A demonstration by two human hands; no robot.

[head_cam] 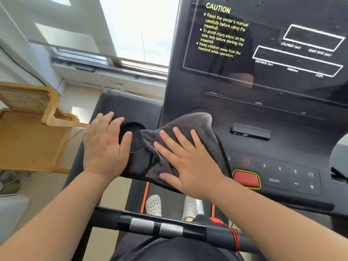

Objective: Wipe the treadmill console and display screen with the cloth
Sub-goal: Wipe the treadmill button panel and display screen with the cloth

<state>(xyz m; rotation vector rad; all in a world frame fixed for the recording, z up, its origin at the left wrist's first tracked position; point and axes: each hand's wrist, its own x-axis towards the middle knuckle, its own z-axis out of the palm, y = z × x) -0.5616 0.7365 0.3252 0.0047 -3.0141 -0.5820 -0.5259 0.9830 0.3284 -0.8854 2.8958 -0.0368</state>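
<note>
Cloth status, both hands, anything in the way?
Left hand flat on console by cup holder, holds nothing. Right hand flat, pressing cloth on console. Cloth off the screen. Red button close beside right hand.

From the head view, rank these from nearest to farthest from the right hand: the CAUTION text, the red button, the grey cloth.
1. The grey cloth: directly under the right hand, which presses on it.
2. The red button: just to the hand's right, low on the console.
3. The CAUTION text: high up on the display screen.
</note>
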